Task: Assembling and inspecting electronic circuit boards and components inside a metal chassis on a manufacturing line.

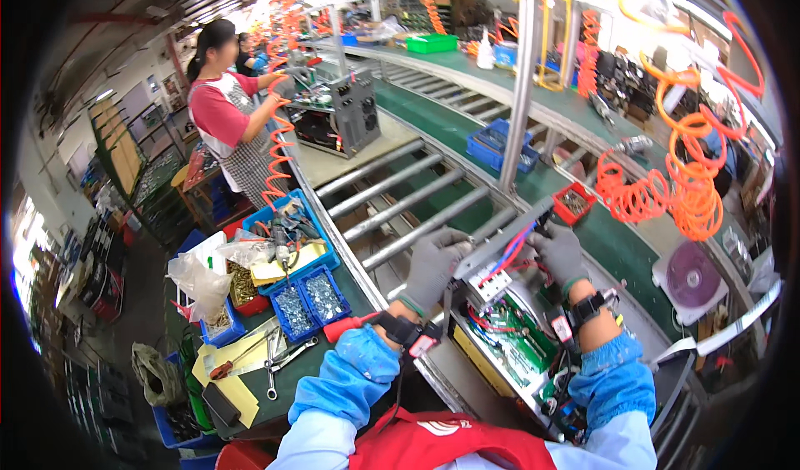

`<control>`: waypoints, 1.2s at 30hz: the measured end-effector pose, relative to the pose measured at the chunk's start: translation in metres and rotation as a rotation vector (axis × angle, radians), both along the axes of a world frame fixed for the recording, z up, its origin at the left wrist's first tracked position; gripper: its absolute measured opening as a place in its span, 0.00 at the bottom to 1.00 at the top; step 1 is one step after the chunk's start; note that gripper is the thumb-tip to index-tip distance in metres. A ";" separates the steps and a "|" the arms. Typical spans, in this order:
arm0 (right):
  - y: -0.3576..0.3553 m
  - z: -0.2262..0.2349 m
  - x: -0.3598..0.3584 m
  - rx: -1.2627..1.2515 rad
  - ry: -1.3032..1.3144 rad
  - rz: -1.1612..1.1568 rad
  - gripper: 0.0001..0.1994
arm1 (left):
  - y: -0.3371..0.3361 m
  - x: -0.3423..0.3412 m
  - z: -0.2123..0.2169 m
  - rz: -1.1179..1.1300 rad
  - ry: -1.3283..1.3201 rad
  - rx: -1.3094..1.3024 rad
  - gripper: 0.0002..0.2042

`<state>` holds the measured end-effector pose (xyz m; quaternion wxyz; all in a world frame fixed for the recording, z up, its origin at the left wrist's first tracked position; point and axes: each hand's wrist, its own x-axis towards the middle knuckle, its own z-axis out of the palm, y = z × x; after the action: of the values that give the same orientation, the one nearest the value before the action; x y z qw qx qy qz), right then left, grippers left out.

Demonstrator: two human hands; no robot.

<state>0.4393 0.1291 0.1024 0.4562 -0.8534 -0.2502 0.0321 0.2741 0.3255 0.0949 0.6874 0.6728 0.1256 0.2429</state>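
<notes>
My left hand (pixel 435 266), in a grey glove, is closed on the left end of a long grey metal panel (pixel 506 241). My right hand (pixel 558 257), gloved alike, grips near the panel's right end, its fingertips partly hidden behind it. The panel is held tilted above the far end of an open electrical unit (pixel 475 360). Red and blue wires (pixel 510 253) run down from behind the panel. Below it sits a white block (pixel 488 288) with dark switches, beside green circuit boards (pixel 518 337) in the housing.
Blue bins of screws (pixel 308 305), wrenches (pixel 273 362) and a screwdriver (pixel 233 360) lie on the left bench. Metal rollers (pixel 400 188) lead toward a co-worker (pixel 229 107) at another unit (pixel 337 112). A red bin (pixel 573 203), a post (pixel 518 95) and orange coiled hoses (pixel 692 178) stand right.
</notes>
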 end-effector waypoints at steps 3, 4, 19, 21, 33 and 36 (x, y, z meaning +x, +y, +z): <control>0.009 0.008 -0.003 -0.013 -0.047 -0.026 0.15 | -0.008 -0.007 0.017 0.038 0.003 -0.008 0.10; 0.014 0.002 0.000 0.007 -0.048 -0.024 0.14 | -0.008 -0.005 0.018 0.046 0.012 -0.040 0.10; 0.025 -0.024 0.005 0.227 0.170 0.033 0.14 | 0.006 0.001 -0.008 0.023 0.048 0.176 0.15; 0.010 -0.015 -0.006 0.276 0.285 0.031 0.13 | -0.008 0.001 0.003 -0.038 0.034 0.012 0.12; 0.017 -0.014 -0.012 0.204 0.002 0.017 0.12 | -0.004 -0.004 0.002 0.021 -0.020 0.007 0.10; 0.026 -0.019 -0.001 0.441 0.367 0.099 0.09 | -0.009 -0.007 0.007 0.054 -0.085 -0.051 0.11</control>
<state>0.4382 0.1554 0.0830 0.6663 -0.7002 -0.2059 0.1529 0.2671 0.3164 0.1019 0.7022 0.6405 0.1208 0.2864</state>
